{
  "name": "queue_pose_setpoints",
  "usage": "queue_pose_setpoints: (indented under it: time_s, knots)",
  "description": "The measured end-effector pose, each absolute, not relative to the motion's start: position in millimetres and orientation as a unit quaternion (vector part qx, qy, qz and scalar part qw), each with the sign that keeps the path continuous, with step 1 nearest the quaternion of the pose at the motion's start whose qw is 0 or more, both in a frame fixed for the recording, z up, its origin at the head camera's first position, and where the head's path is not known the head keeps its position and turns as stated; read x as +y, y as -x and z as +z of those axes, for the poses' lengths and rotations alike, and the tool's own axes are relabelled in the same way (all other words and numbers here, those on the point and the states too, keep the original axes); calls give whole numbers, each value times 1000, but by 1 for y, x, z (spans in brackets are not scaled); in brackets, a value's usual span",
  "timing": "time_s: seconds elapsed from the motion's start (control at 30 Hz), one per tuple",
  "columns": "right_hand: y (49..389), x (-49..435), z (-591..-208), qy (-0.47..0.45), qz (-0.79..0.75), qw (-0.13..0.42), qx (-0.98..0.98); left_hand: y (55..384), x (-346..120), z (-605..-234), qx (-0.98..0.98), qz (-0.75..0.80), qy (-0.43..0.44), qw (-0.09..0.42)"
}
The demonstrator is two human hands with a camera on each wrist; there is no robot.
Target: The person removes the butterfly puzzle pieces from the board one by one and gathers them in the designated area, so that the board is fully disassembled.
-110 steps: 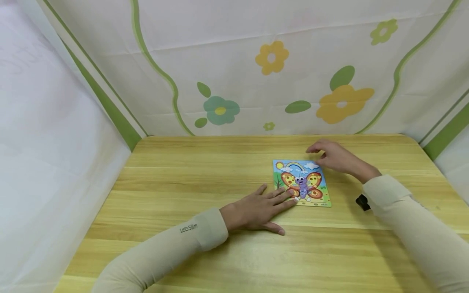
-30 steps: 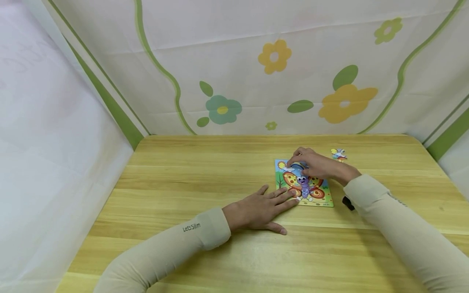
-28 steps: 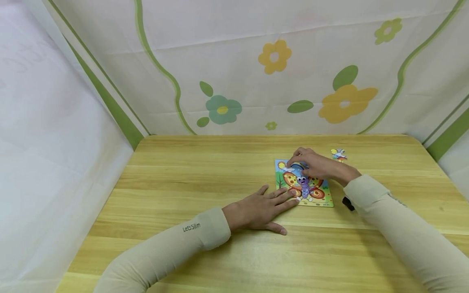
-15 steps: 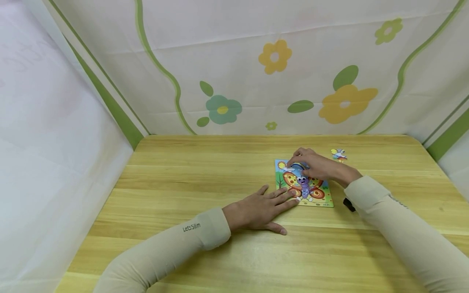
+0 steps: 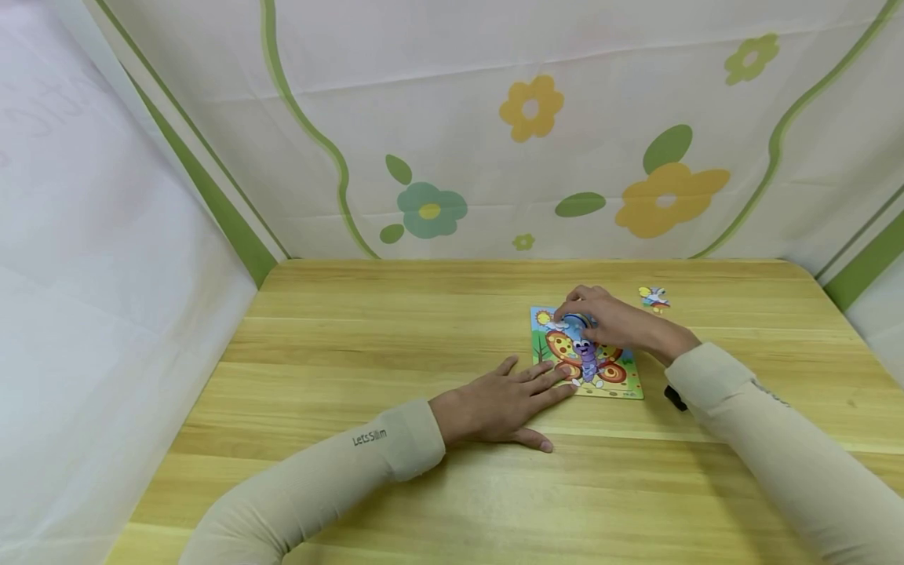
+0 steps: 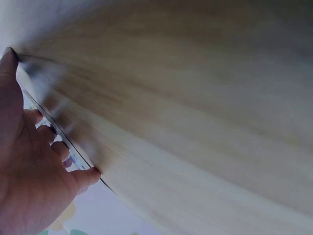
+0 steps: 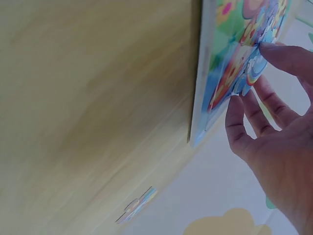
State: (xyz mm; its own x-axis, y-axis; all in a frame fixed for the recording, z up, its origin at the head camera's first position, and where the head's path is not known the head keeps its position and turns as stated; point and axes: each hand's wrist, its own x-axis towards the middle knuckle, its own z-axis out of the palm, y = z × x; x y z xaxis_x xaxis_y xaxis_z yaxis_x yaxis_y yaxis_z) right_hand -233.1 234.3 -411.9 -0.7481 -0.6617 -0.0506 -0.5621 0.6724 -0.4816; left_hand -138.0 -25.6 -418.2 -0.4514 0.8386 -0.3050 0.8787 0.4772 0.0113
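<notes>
A square jigsaw puzzle [image 5: 620, 387] with a purple butterfly picture lies on the table. My left hand [image 5: 497, 400] is spread flat, its fingertips resting on the puzzle's lower left part. Over the upper part, my right hand [image 5: 607, 318] pinches a rainbow puzzle piece [image 7: 255, 66] between thumb and fingers; this hand covers the upper right of the picture in the head view. A loose puzzle piece [image 5: 654, 299] lies behind and to the right of the board, and the right wrist view has that loose piece low down.
The wooden table [image 5: 339, 337] runs back to a white curtain [image 5: 452, 141] printed with flowers. Another white curtain [image 5: 106, 275] hangs along the left side. A small black object [image 5: 675, 398] shows beside the right sleeve.
Since the oldest frame, a loose piece has appeared behind the board and my right hand has moved left onto the rainbow. Over the last second both hands stay almost still.
</notes>
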Motion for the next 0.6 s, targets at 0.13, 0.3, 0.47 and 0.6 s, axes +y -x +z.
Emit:
queue_pose_setpoints:
  time_s: [0.13,0.3,0.47,0.6]
  knots:
    - [232,235,-411,338,-221,108,908,138,-26,-418,849,-75,-506,136]
    - [232,236,-411,340,-213,113,909,138,-26,-418,848,-75,-506,138]
    - [232,239,-410,343,-207,119,909,138,-25,-418,848,-75,-506,139]
    - [232,241,-409,348,-203,119,907,138,-25,-418,848,-75,-505,138]
